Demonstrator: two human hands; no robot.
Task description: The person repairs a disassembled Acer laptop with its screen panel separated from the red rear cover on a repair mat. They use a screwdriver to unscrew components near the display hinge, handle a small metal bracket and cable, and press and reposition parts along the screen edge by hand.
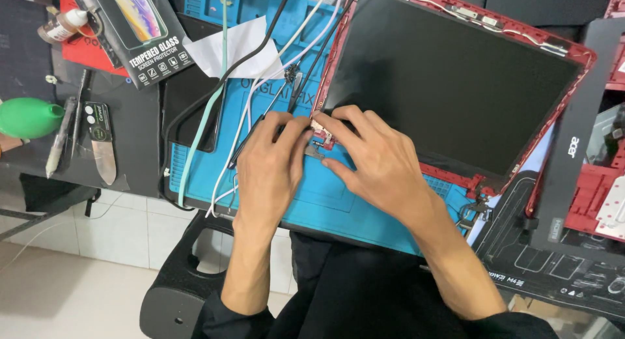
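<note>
Left hand [273, 160] | right hand [377, 158] | pinching hinge [318, 143] at screen [449, 78] corner

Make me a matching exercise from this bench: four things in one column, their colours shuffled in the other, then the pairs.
1. rubber work mat
2. squeeze bulb blower
3. laptop lid frame
4. flat laptop screen panel

a. red
b. black
c. blue
d. green

Pairs: 1-c, 2-d, 3-a, 4-b. Left hand and right hand meet at the frame's lower left corner hinge.
</note>
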